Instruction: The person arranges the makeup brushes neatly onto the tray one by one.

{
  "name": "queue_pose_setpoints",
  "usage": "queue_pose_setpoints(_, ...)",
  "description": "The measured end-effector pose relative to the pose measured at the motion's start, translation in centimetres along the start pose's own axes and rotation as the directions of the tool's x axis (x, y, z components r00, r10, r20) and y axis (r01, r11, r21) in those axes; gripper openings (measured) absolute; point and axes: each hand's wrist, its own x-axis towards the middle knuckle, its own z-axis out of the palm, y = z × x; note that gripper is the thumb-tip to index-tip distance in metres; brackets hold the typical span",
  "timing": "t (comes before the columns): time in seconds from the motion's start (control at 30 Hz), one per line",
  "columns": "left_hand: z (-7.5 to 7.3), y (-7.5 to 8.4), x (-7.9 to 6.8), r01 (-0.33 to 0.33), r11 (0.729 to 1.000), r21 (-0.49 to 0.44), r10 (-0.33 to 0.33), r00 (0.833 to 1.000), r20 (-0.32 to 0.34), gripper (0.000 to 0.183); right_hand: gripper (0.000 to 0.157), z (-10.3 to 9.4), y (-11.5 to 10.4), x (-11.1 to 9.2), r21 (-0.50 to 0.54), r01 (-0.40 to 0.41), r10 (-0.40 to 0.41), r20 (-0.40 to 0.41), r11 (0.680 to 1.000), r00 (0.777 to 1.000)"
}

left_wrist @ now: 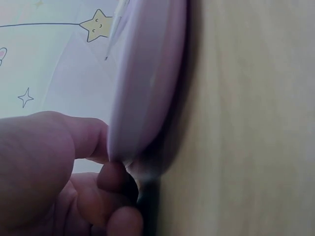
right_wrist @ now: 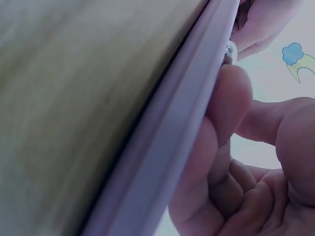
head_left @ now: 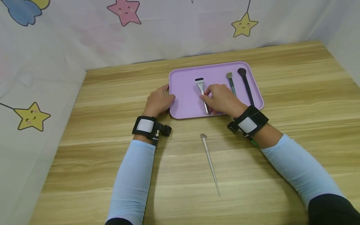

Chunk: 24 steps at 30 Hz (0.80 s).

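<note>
My left hand pinches the left rim of a pale purple tray, thumb over the edge and fingers outside and below it. Over the tray's middle, my right hand holds the handle of a flat makeup brush with silver ferrule and dark bristles. From the right wrist, curled fingers show close against the tray's front rim; most of the brush is hidden there. To the right of that hand, a green-handled brush and a larger black brush lie in the tray.
A slim silver-white brush lies on the wooden table in front of the tray, between the forearms. Behind the table hangs a white curtain with cartoon stars. Another curtain side borders the left.
</note>
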Motion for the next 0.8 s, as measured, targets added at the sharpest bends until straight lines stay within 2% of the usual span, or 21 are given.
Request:
queue_pose_setpoints(0.13,-0.02,0.00,-0.04,0.008,1.000,0.001,-0.008,1.000,0.001,0.063,0.028,0.08,0.00,-0.13,-0.043,-0.004,0.005,0.009,0.999,1.000)
queue_pose_setpoints(0.4,0.08,0.06,-0.06,0.000,1.000,0.000,0.000,1.000,-0.002,0.063,0.045,-0.35,-0.21,-0.65,-0.161,0.043,-0.044,0.000,0.986,0.999)
queue_pose_setpoints(0.53,0.02,0.10,-0.04,0.007,1.000,0.001,-0.007,1.000,-0.001,0.063,0.043,-0.31,-0.48,-0.78,-0.186,0.084,-0.080,0.031,0.979,0.996)
queue_pose_setpoints(0.73,-0.06,0.21,-0.14,0.011,1.000,0.003,-0.011,1.000,0.000,0.063,0.039,-0.10,-0.70,-0.94,-0.190,0.097,-0.096,0.014,0.977,0.995)
queue_pose_setpoints(0.8,-0.06,0.18,-0.21,0.012,1.000,0.005,-0.012,1.000,-0.001,0.062,0.029,0.04,-0.72,-0.94,-0.196,0.110,-0.110,0.008,0.975,0.994)
